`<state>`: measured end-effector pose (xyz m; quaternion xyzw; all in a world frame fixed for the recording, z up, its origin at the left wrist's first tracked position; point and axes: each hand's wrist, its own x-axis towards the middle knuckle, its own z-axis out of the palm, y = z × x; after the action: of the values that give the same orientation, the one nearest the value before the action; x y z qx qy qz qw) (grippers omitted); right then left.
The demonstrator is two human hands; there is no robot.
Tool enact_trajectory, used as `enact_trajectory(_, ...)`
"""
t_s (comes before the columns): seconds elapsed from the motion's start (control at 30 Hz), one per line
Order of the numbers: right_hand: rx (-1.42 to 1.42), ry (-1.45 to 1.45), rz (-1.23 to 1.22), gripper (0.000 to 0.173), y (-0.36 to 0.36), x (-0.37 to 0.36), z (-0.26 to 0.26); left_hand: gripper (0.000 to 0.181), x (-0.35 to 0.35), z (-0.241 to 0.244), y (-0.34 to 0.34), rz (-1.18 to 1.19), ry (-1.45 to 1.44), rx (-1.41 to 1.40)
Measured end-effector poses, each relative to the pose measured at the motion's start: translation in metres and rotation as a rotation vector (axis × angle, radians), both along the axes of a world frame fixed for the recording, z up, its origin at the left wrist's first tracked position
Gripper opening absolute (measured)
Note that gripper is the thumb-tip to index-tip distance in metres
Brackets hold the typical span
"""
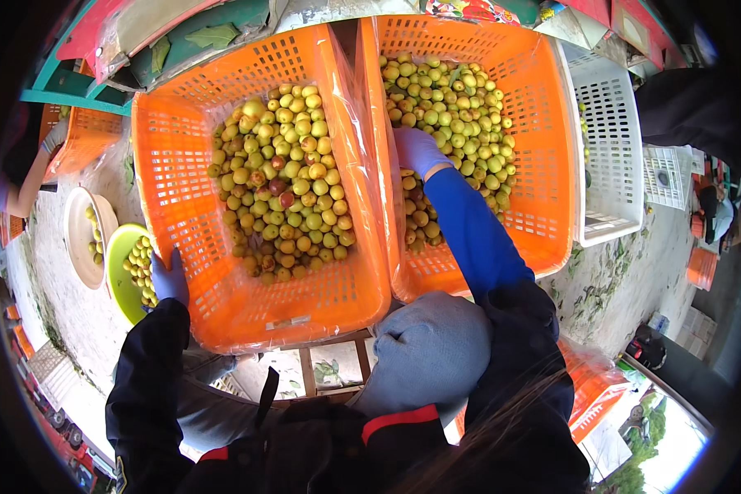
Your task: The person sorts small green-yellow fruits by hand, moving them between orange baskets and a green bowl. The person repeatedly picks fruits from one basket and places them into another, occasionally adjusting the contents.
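Observation:
Two orange perforated plastic crates with clear plastic liners stand side by side before me. Yellow-green jujubes (284, 185), a few of them red-brown, lie in the left crate (179, 179). My right hand (418, 150), in a purple glove, reaches into the right crate (540, 160) among its jujubes (463, 105), close to the inner left wall. Its fingers are mostly hidden. My left hand (170, 278), gloved too, is at the left crate's outer left side, against a lime-green basin (116, 272) of jujubes. Its grip on the rim is unclear.
A beige basin (74, 241) with a few jujubes sits at the left. Beyond it, another person's gloved hand (55, 134) is at an orange crate (92, 133). A white crate (614, 129) stands on the right, near a dark sleeve (685, 108). Green metal framing (74, 92) edges the far side.

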<state>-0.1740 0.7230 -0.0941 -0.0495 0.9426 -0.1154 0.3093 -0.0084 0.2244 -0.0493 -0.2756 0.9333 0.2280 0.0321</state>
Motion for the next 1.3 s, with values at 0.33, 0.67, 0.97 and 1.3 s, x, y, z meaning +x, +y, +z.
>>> enact_trajectory(0.33, -1.042, -0.180, -0.675, 0.031, 0.070, 0.096, 0.114, 0.062, -0.001, -0.008, -0.007, -0.026, -0.028, -0.104)
enact_trajectory(0.67, -0.614, -0.485, -0.401, 0.045, 0.140, 0.275, 0.215, 0.064, -0.007, -0.005, 0.004, -0.056, -0.023, -0.049)
enact_trajectory(0.97, -0.149, 0.269, -0.343, 0.038, 0.067, 0.112, 0.031, 0.065, -0.003, -0.012, -0.006, -0.030, -0.060, -0.099)
enact_trajectory(1.3, -0.182, 0.284, -0.339, 0.037, 0.028, 0.083, 0.003, 0.066, 0.002, -0.003, -0.007, 0.004, -0.062, -0.058)
